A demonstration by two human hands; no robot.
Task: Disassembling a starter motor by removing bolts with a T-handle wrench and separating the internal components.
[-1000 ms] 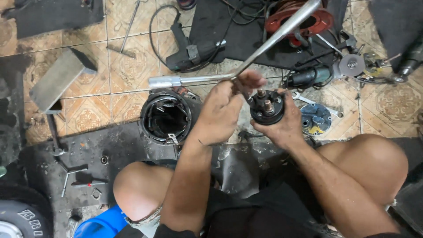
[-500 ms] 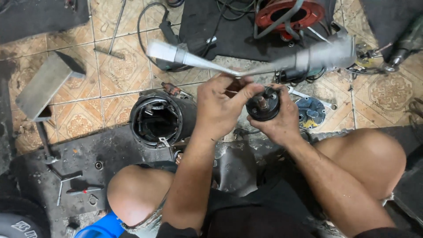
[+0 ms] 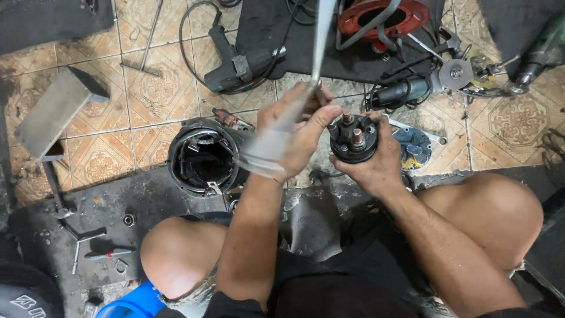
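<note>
- The long metal wrench (image 3: 321, 41) is blurring through the shot, its handle running up and away from the person, working end down at the studs.
- Left hand (image 3: 294, 132) is clenched around that wrench.
- Right hand (image 3: 376, 162) is gripping the small black cylinder part (image 3: 352, 141), studs facing up, right beside the left.

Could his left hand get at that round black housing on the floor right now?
Probably not at once: the left hand is gripping a blurred metal tool. The housing lies just beside it with nothing between, so it could once the hand is freed.
</note>
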